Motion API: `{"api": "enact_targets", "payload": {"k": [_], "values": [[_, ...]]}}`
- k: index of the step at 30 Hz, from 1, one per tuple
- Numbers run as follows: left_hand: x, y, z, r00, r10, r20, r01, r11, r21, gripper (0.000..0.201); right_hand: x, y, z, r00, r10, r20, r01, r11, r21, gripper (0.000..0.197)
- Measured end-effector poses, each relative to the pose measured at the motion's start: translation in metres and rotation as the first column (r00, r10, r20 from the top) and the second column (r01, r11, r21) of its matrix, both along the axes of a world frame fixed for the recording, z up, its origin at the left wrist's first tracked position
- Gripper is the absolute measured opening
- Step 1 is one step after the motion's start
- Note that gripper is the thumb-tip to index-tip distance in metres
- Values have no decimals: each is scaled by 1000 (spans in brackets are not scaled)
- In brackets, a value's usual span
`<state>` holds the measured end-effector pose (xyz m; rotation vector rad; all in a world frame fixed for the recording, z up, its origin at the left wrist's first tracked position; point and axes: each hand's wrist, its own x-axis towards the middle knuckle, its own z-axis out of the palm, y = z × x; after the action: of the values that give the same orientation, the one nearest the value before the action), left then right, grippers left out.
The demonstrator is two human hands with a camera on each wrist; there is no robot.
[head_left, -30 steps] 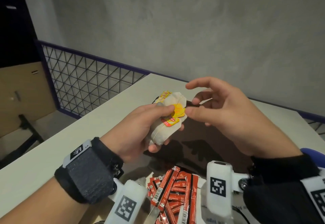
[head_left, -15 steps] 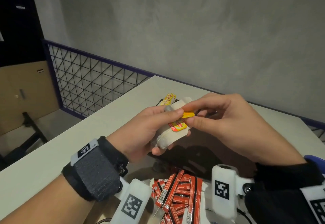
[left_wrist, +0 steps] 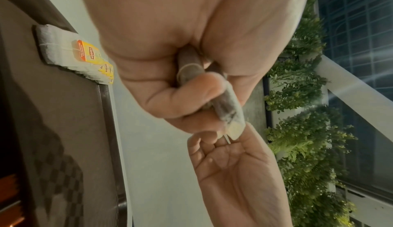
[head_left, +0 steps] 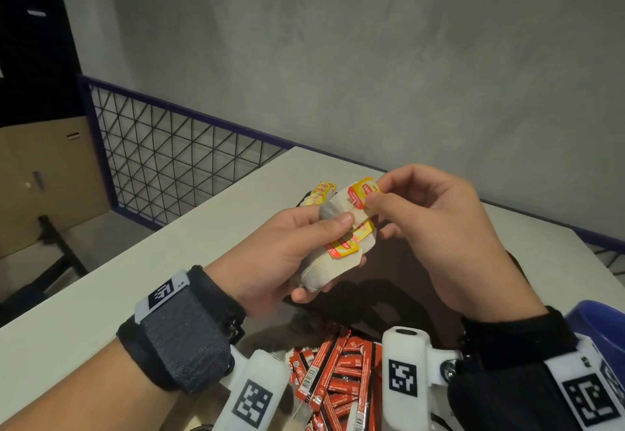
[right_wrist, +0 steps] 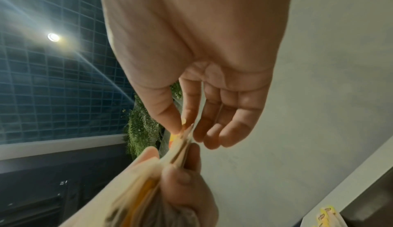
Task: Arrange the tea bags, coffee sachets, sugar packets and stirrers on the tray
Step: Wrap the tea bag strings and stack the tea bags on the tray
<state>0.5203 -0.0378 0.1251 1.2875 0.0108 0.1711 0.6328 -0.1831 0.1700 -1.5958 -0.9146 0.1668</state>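
Note:
My left hand (head_left: 297,248) grips a stack of white tea bags (head_left: 333,261) with yellow-red tags, held above the dark brown tray (head_left: 422,282). My right hand (head_left: 399,200) pinches the top bag's tag (head_left: 363,192) between thumb and forefinger. A row of tea bags (head_left: 321,192) lies on the tray's far left corner, seen also as laid tea bags (left_wrist: 74,54) in the left wrist view. In the right wrist view the pinched tag (right_wrist: 182,134) sits at my fingertips, above the held stack (right_wrist: 136,183). A heap of red coffee sachets (head_left: 334,376) lies at the tray's near side.
The tray rests on a white table (head_left: 101,288) against a grey wall. A purple wire-mesh railing (head_left: 169,160) runs behind the table's left edge. A blue object (head_left: 602,319) shows at the right, by my wrist.
My right hand closed its thumb and forefinger on the top tea bag's tag and lifted it up from the stack. The left hand kept its grip.

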Motion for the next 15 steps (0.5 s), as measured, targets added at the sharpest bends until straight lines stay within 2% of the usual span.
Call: {"api": "enact_targets", "payload": {"k": [5, 7, 15], "values": [[1, -1, -3, 1000, 15, -7, -14, 997, 71, 35, -1, 1, 1, 994, -40, -99, 41, 999, 8, 13], [1, -1, -3, 1000, 19, -14, -18, 996, 88, 35, -2, 0, 2, 995, -32, -98, 32, 999, -5, 18], [1, 0, -4, 999, 44, -7, -43, 995, 94, 28, 1, -4, 5, 993, -55, -103, 55, 998, -5, 18]]}}
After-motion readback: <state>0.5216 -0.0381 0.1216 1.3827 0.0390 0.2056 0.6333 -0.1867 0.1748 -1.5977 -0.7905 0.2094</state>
